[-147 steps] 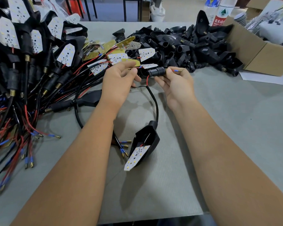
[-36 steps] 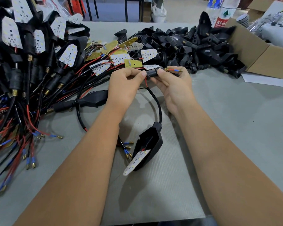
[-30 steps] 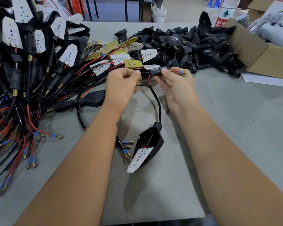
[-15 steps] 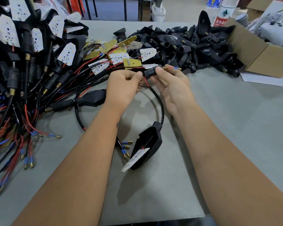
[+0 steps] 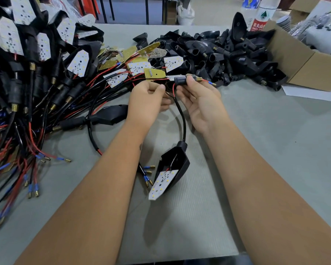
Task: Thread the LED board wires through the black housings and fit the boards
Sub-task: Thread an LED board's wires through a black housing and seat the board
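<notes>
My right hand [image 5: 200,99] holds a small black cylindrical housing [image 5: 181,81] between thumb and fingers; a red wire with a blue-sleeved terminal [image 5: 208,82] sticks out of its right end past a brass thread. My left hand [image 5: 147,99] pinches thin wires just left of that housing. A black cable [image 5: 182,119] loops down from between the hands to a black teardrop housing [image 5: 177,165] hanging above the table, with a white LED board [image 5: 161,183] dangling at its open mouth.
Finished assemblies with white boards and red, black and blue wires are heaped at the left [image 5: 33,77]. Loose LED boards [image 5: 138,67] lie behind my hands. A pile of empty black housings [image 5: 227,52] and a cardboard box [image 5: 302,60] stand at the back right.
The hanging housing and board have swung and turned slightly below my hands. My hands stay close together on the small housing, and a red wire end now shows beyond its brass thread.
</notes>
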